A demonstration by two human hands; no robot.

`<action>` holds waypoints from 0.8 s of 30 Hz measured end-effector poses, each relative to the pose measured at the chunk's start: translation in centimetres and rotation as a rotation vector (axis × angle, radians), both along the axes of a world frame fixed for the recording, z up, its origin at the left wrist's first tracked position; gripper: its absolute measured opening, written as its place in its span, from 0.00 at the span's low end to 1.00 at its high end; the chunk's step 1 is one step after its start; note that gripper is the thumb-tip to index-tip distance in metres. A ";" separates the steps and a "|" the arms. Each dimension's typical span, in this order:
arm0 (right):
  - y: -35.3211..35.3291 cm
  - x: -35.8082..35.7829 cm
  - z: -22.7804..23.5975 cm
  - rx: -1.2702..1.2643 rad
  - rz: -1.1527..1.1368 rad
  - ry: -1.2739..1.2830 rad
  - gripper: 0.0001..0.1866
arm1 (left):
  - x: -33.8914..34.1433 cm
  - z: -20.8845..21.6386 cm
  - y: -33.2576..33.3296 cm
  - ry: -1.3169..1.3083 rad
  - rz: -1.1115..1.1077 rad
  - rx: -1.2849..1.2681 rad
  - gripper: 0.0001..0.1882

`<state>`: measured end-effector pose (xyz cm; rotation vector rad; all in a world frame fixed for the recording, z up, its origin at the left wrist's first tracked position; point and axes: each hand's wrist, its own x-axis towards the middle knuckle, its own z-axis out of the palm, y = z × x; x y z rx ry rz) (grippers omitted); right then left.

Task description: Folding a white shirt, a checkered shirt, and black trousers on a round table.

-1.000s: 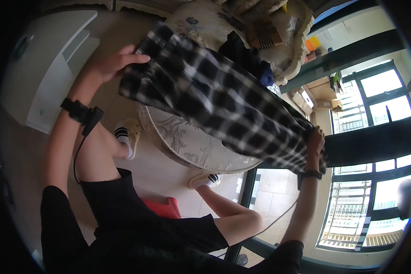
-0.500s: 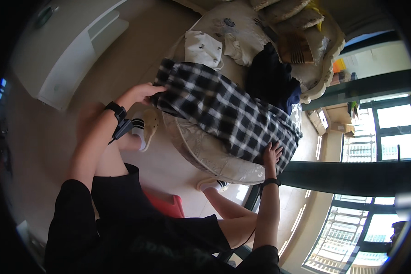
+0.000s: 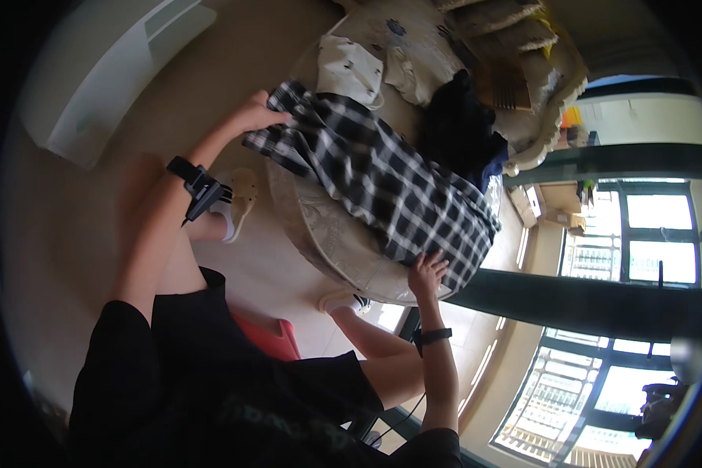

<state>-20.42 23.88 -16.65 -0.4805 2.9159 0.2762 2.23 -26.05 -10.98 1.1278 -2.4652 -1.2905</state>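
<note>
In the head view, a black-and-white checked cloth [image 3: 398,187] is spread across the patterned seat [image 3: 320,234]. Just beside the seat's left edge, 1 end of the cloth is held by the left hand [image 3: 261,115], nearly closed on it. Near the seat's front edge, the right hand [image 3: 429,274] is laid open on the cloth, fingers spread. On the seat, beyond the cloth, dark clothing [image 3: 456,117] is heaped.
</note>
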 end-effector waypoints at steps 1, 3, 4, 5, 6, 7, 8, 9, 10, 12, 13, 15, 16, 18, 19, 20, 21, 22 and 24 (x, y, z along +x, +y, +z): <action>-3.2 3.1 2.4 -0.095 -0.075 -0.076 0.38 | 1.0 -0.6 -0.7 0.037 0.006 -0.040 0.38; 2.1 -1.8 -1.8 0.149 0.127 0.091 0.39 | -2.2 3.0 -0.4 0.140 -0.043 -0.056 0.32; 1.6 -1.3 -1.5 0.131 0.120 0.055 0.40 | -2.5 2.8 -0.2 0.185 0.030 -0.208 0.33; 0.8 -0.6 -0.6 0.077 0.112 0.001 0.41 | -2.5 3.4 -0.2 0.189 0.013 -0.213 0.33; -2.1 2.0 1.4 0.019 0.087 -0.010 0.38 | -1.1 4.9 -0.8 0.158 0.034 -0.290 0.34; -4.2 4.0 4.6 -0.023 0.050 -0.005 0.34 | -0.8 5.9 -0.9 0.147 0.046 -0.351 0.34; -5.3 4.4 7.2 -0.031 0.037 -0.004 0.34 | -0.4 7.5 -0.9 0.150 0.033 -0.358 0.34; -6.0 4.5 9.3 -0.031 0.071 -0.144 0.38 | -0.1 9.0 -0.8 0.152 0.044 -0.416 0.34; -6.6 4.5 10.4 -0.037 0.112 -0.292 0.42 | 0.6 10.6 -0.7 0.145 0.060 -0.478 0.33; -6.8 4.0 10.7 -0.079 0.149 -0.315 0.41 | 0.7 14.6 1.3 -0.011 0.096 -0.550 0.32; -7.2 4.1 10.5 -0.114 0.209 -0.343 0.40 | 0.8 15.8 2.0 -0.177 0.156 -0.617 0.31; -7.7 4.3 9.0 -0.171 0.219 -0.334 0.40 | 0.5 16.5 2.5 -0.215 0.168 -0.667 0.27; -7.6 4.1 6.9 -0.065 0.287 -0.262 0.40 | -0.1 17.1 3.3 -0.239 0.146 -0.688 0.25; -7.1 3.3 4.4 0.046 0.340 -0.183 0.40 | -1.7 16.9 4.5 -0.155 0.102 -0.782 0.22; -7.0 2.9 3.4 0.208 0.358 -0.133 0.39 | -2.6 16.7 5.2 -0.121 0.076 -0.848 0.20; -7.0 2.9 2.5 0.371 0.376 -0.091 0.38 | -3.5 16.2 6.3 -0.111 0.078 -0.808 0.19; -7.3 2.9 2.2 0.366 0.375 -0.102 0.38 | -4.4 15.9 7.5 -0.104 0.083 -0.772 0.18; -7.5 2.7 2.0 0.319 0.322 -0.193 0.36 | -5.3 15.6 8.9 -0.123 0.066 -0.745 0.17; -8.1 2.1 2.8 0.267 0.272 -0.286 0.34 | -7.3 14.3 12.0 -0.122 0.006 -0.712 0.16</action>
